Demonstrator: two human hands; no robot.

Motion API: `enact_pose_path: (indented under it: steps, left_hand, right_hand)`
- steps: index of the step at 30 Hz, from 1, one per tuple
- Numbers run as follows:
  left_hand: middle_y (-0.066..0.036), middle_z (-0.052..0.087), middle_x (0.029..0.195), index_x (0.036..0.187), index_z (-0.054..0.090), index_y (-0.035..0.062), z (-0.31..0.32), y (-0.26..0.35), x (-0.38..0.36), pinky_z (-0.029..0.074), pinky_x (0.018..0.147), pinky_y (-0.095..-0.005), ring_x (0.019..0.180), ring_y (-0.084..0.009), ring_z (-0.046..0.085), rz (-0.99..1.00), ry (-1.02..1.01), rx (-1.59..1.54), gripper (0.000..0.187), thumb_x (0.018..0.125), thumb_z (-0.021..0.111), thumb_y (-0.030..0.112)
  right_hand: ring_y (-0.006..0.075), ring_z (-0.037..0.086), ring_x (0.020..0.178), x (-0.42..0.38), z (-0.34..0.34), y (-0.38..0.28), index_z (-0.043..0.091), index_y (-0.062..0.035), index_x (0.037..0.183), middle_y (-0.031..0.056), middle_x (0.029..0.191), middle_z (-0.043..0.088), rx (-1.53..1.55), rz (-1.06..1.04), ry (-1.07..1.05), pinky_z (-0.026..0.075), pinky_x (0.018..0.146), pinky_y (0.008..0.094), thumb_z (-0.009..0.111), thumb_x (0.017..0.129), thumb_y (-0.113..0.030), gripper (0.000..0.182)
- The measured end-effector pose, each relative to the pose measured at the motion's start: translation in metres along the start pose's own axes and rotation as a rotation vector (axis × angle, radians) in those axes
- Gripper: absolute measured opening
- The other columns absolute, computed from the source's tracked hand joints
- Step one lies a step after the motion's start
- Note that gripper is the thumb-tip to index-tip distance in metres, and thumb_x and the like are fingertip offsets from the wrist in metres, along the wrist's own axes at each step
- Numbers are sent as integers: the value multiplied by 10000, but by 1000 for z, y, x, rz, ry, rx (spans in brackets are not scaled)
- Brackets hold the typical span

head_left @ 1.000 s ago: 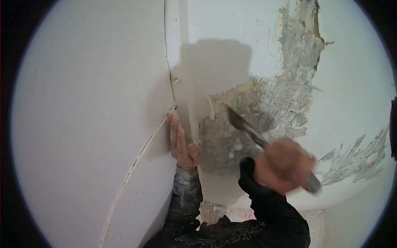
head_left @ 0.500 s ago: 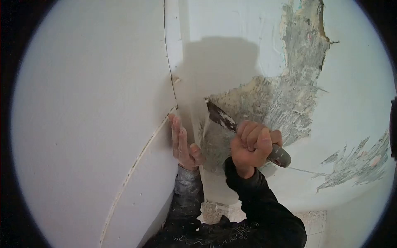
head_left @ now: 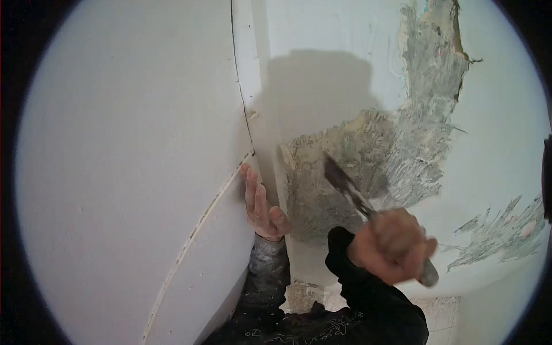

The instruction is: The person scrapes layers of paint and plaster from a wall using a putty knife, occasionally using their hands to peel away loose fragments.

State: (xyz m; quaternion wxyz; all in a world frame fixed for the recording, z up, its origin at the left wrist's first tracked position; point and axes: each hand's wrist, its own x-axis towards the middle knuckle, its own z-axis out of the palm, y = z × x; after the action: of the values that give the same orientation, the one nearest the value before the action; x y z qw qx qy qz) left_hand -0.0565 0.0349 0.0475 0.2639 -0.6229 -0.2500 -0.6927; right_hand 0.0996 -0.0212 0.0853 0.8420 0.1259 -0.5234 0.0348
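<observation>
My right hand (head_left: 394,246) is wrapped round the handle of a scraper (head_left: 349,187), its dark blade smeared with white and pointing up and to the left. The blade overlaps a rough grey patch (head_left: 322,201) where the white surface layer is gone from the wall. Dusty with white powder, my left hand (head_left: 261,204) is open, fingers stretched upward, resting near the corner beside the white panel (head_left: 138,144). Nothing is in it.
A pale ragged seam (head_left: 192,233) runs diagonally across the panel, meeting a thin dark crack (head_left: 237,75) that goes up. More bare grey wall (head_left: 434,75) extends upper right, with another scraped patch (head_left: 503,233) at the far right. Tiles (head_left: 440,313) show low down.
My right hand has pulled the scraper down and to the right, away from the left edge of the grey patch. My left hand stays beside the corner.
</observation>
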Motion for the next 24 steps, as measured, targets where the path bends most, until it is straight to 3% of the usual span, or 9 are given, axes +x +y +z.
enact_pose_path:
  steps: [2,5,7,11,14,15,17,23,24]
  left_hand:
    - [-242,274,1392,1369,202,59,2,0,-2,223,1061,-543,1300,-417,245,-6,15,-21,474,968,184,312]
    - [-234,247,1406,1370,196,57,0,1,-7,209,1068,-543,1304,-415,237,-40,-18,-38,481,968,186,322]
    - [-234,236,1410,1370,198,57,-7,3,-10,200,1072,-543,1306,-414,232,-41,-48,-11,483,969,183,326]
    - [-232,225,1417,1370,199,57,2,0,-5,192,1076,-537,1312,-412,219,-22,-14,-47,487,970,173,333]
    - [-228,219,1421,1373,194,56,1,1,-8,192,1075,-537,1314,-412,213,-43,-8,-67,485,971,175,327]
    - [-228,216,1422,1374,192,57,-2,1,-8,192,1074,-538,1315,-413,210,-41,-26,-57,482,972,183,323]
    - [-230,209,1425,1376,189,60,-2,1,-7,193,1072,-541,1317,-414,204,-36,-47,-41,477,973,200,314]
    - [-238,202,1427,1381,194,78,-3,2,-7,186,1070,-544,1319,-413,201,-53,-43,-53,474,973,228,317]
    - [-231,234,1412,1373,217,72,-1,-1,-6,213,1057,-553,1302,-421,235,-36,-4,-57,466,968,238,301]
  right_hand:
    - [191,524,553,-11,5,11,438,-65,735,56,620,523,323,141,194,459,505,356,548,788,-49,123]
    - [179,523,568,-12,25,26,444,-61,665,62,624,523,118,418,83,447,492,320,575,745,-23,159]
    - [162,497,536,-1,5,1,429,-66,742,49,613,502,-550,48,-237,432,472,313,560,776,-46,137]
    - [170,489,539,-9,19,24,439,-103,717,24,635,501,171,253,91,448,555,331,623,717,-52,191]
    - [82,249,370,-18,14,37,318,-105,669,-8,448,275,-415,180,-9,246,361,245,391,857,-93,202]
    - [82,240,372,-3,11,25,311,-106,669,-11,450,268,-596,103,-163,242,365,247,391,854,-75,204]
    - [82,227,375,5,11,20,306,-107,667,-13,452,259,-663,64,-237,236,369,250,393,850,-54,209]
    - [84,224,374,-15,28,43,312,-108,659,-7,455,266,169,328,179,233,369,238,411,841,-46,217]
    - [119,302,409,-9,17,33,350,-93,653,12,495,334,-55,301,15,292,408,270,478,793,-14,205]
